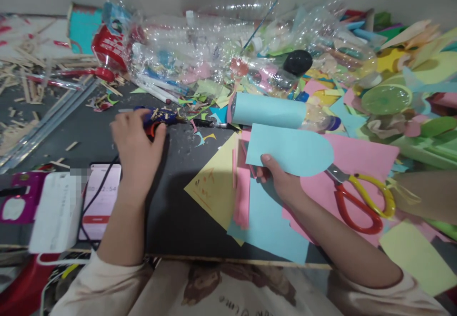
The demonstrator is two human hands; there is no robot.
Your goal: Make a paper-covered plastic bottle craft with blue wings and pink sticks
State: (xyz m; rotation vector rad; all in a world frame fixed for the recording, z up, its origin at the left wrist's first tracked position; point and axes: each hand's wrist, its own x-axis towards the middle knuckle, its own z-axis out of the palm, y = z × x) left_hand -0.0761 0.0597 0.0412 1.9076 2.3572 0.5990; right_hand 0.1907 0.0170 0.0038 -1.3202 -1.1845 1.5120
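My left hand (139, 137) curls over the rear of a dark blue glue gun (164, 115) with an orange trigger. The gun lies on the dark table, its nozzle to the right. Between thumb and fingers, my right hand (276, 175) pinches a light blue paper piece (291, 149) with one rounded end. The piece is raised over pink and blue sheets. Behind it lies a bottle wrapped in light blue paper (267, 109). Large scissors (360, 206), with one red and one yellow handle, rest on pink paper (364, 156) right of my right hand.
Clear plastic bottles (171, 40) and paper scraps crowd the back. Wooden sticks (28, 78) spread at left. A phone (102, 197) and a white power bank (53, 211) lie by the front edge, with a black cable across the phone. Another person's arm (424, 194) reaches in at right.
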